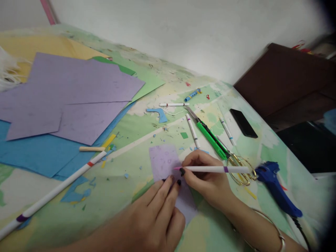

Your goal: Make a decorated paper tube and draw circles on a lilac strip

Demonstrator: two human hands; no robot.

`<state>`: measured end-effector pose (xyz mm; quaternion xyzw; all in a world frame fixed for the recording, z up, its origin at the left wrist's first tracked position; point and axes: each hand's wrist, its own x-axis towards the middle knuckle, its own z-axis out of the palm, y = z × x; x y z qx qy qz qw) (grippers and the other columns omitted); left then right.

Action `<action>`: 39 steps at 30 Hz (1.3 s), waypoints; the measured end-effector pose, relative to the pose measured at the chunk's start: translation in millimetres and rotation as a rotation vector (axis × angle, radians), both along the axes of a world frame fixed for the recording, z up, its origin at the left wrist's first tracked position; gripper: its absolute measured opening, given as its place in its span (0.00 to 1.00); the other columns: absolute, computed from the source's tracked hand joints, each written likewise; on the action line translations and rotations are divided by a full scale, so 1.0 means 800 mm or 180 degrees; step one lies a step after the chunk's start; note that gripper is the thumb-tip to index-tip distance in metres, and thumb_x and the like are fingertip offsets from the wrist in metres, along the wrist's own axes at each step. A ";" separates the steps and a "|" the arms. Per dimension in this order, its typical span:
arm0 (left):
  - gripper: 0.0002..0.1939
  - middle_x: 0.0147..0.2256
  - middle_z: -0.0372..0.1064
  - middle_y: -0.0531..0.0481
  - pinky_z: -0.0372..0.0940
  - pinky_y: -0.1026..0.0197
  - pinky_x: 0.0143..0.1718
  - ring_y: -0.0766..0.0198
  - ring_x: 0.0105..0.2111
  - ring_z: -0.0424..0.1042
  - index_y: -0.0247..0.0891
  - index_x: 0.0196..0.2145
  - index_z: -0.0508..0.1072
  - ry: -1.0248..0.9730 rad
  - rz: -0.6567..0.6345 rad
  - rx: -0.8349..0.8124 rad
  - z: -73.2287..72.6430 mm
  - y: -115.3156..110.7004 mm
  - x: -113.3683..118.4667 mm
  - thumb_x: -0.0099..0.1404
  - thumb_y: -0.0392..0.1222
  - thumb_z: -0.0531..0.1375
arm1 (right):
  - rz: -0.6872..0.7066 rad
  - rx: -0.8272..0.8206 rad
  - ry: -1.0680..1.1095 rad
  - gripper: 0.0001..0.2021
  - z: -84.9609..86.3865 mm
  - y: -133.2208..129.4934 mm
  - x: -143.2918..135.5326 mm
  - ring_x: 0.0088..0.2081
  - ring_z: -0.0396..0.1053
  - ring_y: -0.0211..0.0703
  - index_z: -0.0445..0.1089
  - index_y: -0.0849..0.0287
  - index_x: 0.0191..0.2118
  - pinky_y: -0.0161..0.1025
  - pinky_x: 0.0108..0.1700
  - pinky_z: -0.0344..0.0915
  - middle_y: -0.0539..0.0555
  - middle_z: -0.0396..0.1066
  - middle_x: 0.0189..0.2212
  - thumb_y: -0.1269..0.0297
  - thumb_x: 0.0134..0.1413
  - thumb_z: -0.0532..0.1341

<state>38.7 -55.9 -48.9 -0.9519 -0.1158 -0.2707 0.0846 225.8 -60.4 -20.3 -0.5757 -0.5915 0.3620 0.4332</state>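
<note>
A narrow piece of purple paper (164,159) lies on the patterned tablecloth (126,199). My left hand (160,213) presses on it with several fingers stretched out and lying flat; it holds nothing. In my right hand (207,175) a white marker with a purple band (210,169) is pinched between thumb and fingers. The marker lies nearly level, its pink tip pointing left over the paper, close to my left fingertips. Whether the tip touches the paper cannot be made out.
Purple sheets (76,77) over blue ones (31,150) cover the left. Beyond my right hand lie a green cutter (210,138), gold-handled scissors (237,169), a black phone (243,122) and a blue glue gun (275,189). Markers and paper scraps are scattered about.
</note>
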 end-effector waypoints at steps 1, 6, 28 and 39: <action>0.12 0.43 0.73 0.36 0.64 0.50 0.49 0.49 0.47 0.71 0.31 0.34 0.70 0.0007 0.0004 0.0011 0.000 0.000 0.000 0.64 0.31 0.47 | 0.0015 -0.0015 -0.0002 0.04 -0.001 0.000 0.000 0.21 0.57 0.31 0.65 0.59 0.26 0.29 0.21 0.54 0.46 0.64 0.20 0.74 0.47 0.61; 0.11 0.43 0.73 0.35 0.63 0.51 0.50 0.50 0.47 0.71 0.31 0.34 0.69 -0.0097 0.0034 0.0035 0.000 -0.002 0.001 0.64 0.30 0.47 | 0.0120 -0.0017 -0.0093 0.08 -0.006 0.004 0.003 0.21 0.57 0.33 0.60 0.58 0.23 0.32 0.23 0.55 0.46 0.62 0.19 0.73 0.49 0.60; 0.08 0.44 0.73 0.34 0.63 0.51 0.51 0.50 0.48 0.71 0.31 0.33 0.69 -0.0058 0.0080 0.0012 -0.001 -0.002 0.002 0.65 0.31 0.50 | 0.0420 0.0008 -0.0435 0.11 -0.002 0.007 0.005 0.23 0.54 0.33 0.56 0.58 0.21 0.34 0.25 0.53 0.45 0.59 0.19 0.75 0.49 0.58; 0.12 0.43 0.73 0.34 0.64 0.51 0.50 0.50 0.48 0.71 0.31 0.33 0.69 -0.0094 0.0012 -0.0074 0.000 0.000 0.001 0.65 0.29 0.46 | 0.0428 0.0019 -0.0533 0.10 -0.004 0.008 0.005 0.23 0.55 0.33 0.57 0.58 0.22 0.34 0.25 0.53 0.45 0.60 0.19 0.75 0.49 0.57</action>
